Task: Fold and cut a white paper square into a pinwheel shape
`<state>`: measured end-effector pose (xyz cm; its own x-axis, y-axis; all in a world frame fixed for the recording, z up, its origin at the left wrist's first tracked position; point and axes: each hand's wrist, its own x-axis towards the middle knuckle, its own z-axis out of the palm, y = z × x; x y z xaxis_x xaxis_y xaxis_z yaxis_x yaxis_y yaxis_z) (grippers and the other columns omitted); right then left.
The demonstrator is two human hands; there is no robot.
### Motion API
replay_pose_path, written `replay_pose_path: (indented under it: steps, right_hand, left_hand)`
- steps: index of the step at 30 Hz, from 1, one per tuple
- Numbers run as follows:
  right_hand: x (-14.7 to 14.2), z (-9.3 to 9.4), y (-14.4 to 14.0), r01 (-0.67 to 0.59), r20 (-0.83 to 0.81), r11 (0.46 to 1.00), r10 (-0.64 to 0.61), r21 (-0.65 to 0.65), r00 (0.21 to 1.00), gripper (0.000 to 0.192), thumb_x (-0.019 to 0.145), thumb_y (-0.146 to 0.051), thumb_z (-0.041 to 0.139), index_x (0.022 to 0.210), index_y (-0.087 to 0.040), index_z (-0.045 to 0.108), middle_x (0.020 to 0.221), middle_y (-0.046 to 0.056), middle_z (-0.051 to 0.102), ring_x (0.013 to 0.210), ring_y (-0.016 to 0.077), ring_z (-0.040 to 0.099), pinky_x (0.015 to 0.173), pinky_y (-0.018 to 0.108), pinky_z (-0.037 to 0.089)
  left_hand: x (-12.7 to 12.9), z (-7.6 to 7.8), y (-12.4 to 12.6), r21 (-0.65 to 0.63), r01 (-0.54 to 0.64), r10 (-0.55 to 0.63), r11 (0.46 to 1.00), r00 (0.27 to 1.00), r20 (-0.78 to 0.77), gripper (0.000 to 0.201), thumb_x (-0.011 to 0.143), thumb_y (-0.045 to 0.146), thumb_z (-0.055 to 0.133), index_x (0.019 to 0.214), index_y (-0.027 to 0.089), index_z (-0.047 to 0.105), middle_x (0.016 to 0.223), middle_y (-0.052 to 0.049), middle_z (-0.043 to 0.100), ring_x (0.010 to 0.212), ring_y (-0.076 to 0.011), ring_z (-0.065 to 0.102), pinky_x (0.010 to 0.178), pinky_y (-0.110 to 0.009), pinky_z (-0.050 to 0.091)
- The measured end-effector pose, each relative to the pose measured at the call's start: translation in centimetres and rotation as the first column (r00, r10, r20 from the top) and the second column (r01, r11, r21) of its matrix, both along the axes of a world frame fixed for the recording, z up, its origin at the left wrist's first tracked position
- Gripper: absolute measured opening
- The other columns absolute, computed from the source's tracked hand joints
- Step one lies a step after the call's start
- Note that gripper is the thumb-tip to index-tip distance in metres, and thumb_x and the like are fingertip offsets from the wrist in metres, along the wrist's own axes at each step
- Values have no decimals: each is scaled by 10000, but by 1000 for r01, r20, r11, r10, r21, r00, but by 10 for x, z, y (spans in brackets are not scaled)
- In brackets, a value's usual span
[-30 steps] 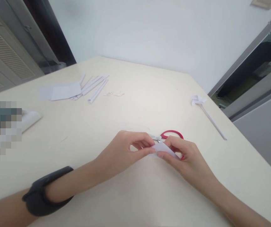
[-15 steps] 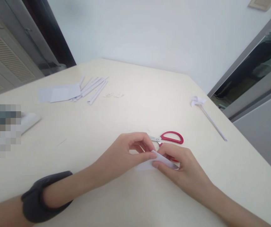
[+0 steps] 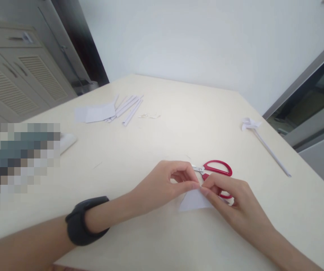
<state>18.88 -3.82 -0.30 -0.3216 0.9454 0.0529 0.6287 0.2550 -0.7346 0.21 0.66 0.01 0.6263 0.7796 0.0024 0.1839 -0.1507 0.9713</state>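
- While both hands meet at the table's [image 3: 156, 233] near middle, they pinch one small white paper [image 3: 193, 200] between them, just in front of the scissors [image 3: 216, 172].
- Left hand [image 3: 166, 184]: thumb and forefinger closed on the paper's top corner, other fingers curled; black band [image 3: 82, 222] on that wrist.
- Right hand [image 3: 235, 201]: fingertips closed on the same top corner from the other side, rest of the hand covering the paper's right part.
- Paper: triangular outline as seen, lower edge looks to rest on the table; can't tell fold count.
- Scissors: red handles, lying flat just behind the hands, blades pointing left toward the left hand's fingertips; near handle loop partly hidden by the right hand. Neither hand clearly touches them.
- Pinwheel [image 3: 250, 124]: white paper, on a long white stick, right of and behind the scissors, well apart, near the table's right edge.
- Paper tubes [image 3: 129, 107]: bundle of white rolled ones, far left of and behind the scissors.
- Sheets [image 3: 95, 113]: flat white ones, touching the tubes' left side.
- Scraps [image 3: 149, 116]: small bits just right of the tubes.
- White object [image 3: 67, 142]: far left of the scissors, partly under a blurred patch; can't tell what it is.
- Cabinet [image 3: 12, 82]: louvred doors, beyond the table's left edge.
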Motion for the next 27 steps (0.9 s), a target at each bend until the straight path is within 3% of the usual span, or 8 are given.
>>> replay_pose_path:
  steps: [6,10,19,27]
  right_hand:
    - [-3,-4,-4,-53,44,998,52,20,998,198,869,-158,432,675,-195,453,581,-48,437,539,102,401,480,225,274]
    - [-2,-5,-4,-60,96,998,57,29,994,172,875,-174,438,709,-197,478,604,-45,471,555,104,434,490,227,283]
    - [1,-9,-2,-38,114,997,31,67,993,222,911,-235,424,711,-192,510,597,-46,477,537,94,429,486,213,298]
    - [0,-9,-1,-82,144,991,66,103,987,225,875,-164,409,651,-184,426,578,-46,415,525,93,384,484,225,266]
  left_hand:
    - [0,5,-2,64,13,-8,998,997,-79,102,810,156,580,718,122,605,734,-12,633,710,-116,564,699,-233,451]
    - [1,6,-3,98,-5,16,995,994,-110,113,819,136,566,711,126,599,733,-1,631,710,-103,555,677,-212,432]
    - [0,7,-1,71,-14,20,997,996,-86,120,834,202,563,783,126,640,817,-22,652,758,-120,572,708,-235,449]
    - [0,1,0,93,33,-27,995,997,-67,110,826,185,561,829,126,654,838,-39,656,774,-131,581,721,-249,459]
